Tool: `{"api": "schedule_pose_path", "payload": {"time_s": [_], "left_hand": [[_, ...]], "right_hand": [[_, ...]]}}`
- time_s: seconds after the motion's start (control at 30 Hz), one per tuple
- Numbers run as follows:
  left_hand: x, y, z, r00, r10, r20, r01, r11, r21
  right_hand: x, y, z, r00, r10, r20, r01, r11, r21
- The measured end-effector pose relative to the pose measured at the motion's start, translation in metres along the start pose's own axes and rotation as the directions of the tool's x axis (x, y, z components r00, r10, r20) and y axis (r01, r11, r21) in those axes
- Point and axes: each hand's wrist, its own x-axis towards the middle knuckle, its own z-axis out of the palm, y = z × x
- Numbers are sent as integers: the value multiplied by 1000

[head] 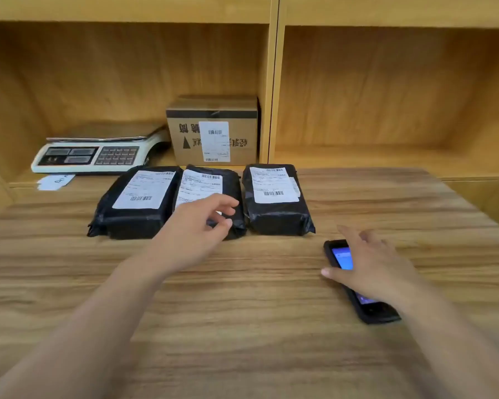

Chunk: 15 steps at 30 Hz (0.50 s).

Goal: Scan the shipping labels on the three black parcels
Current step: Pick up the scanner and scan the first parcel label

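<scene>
Three black parcels lie side by side at the far edge of the wooden table (242, 326), each with a white shipping label facing up: the left parcel (133, 203), the middle parcel (208, 182) and the right parcel (275, 203). My left hand (196, 228) hovers over the near end of the middle parcel with its fingers curled and apart, holding nothing. A black handheld scanner (366, 308) with a lit blue screen lies flat on the table at the right. My right hand (372, 266) is spread over it, fingers apart, not closed around it.
A white weighing scale (98, 154) sits on the shelf at the back left, with paper slips (55, 181) in front of it. A labelled cardboard box (213, 131) stands behind the parcels. A wooden divider (272, 82) splits the shelf unit into two bays.
</scene>
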Motion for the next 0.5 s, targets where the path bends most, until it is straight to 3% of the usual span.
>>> {"api": "schedule_pose_path", "payload": {"time_s": [0.13,0.5], "left_hand": [[14,-2,-5,1000,2,-5,-2,1000,-5],[38,-5,-17,994,107,-24,-106,993,56]], "right_hand": [[-4,7,11,994,94,59,-88,991,-99],[-7,-2,16,988,151,-9,-151,986,-69]]}}
